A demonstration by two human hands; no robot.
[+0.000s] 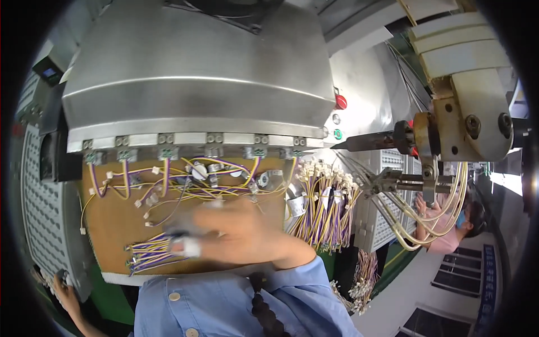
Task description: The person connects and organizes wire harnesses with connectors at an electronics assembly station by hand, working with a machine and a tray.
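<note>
My right hand [233,233] reaches leftward over a brown work board [106,224], smeared by motion. A white covering wraps one of its fingers, and a dark patch shows by the fingertips. Whether it grips anything cannot be made out. Just beyond its fingertips lies a bundle of yellow, white and purple wire harnesses [151,253] with small green ends. Farther back, loose harnesses with white connectors [155,170] lie across the board among round metal parts [199,171]. Small green boards [168,153] with wires hanging down sit along the metal machine's front edge. My left hand is not in view.
The metal machine [196,106] spans the back. A pointed soldering-iron-like tool [365,141] juts in from the right above clear tubes [443,224]. A thick harness bundle [325,208] hangs at the board's right. Co-workers' hands show at far left [66,295] and right [420,205].
</note>
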